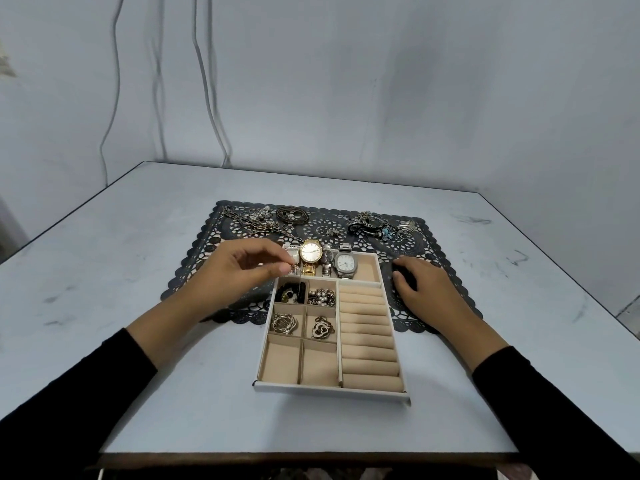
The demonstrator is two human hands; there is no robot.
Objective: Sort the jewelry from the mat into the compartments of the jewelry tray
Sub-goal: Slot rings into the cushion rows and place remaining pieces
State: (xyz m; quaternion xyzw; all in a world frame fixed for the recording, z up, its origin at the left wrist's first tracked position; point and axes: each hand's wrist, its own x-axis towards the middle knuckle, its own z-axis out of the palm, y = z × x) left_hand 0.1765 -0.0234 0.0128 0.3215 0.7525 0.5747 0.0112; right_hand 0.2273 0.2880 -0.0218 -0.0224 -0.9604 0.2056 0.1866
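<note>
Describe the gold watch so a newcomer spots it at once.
Find the beige jewelry tray on the table; its far compartment holds a row of watches. The gold watch sits second from the left, the only one with a round gold case among silver neighbours.

Left hand (pixel 242 268) pinches a thin chain (pixel 298 285) hanging below its fingers (pixel 281 269), above the jewelry tray (pixel 329 389); right hand (pixel 427 289) rests on the mat (pixel 433 244).

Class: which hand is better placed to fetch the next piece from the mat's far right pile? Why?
Right, probably. The right hand rests on the mat beside the tray, nearer that pile; the left hand pinches a thin chain over the tray.
</note>
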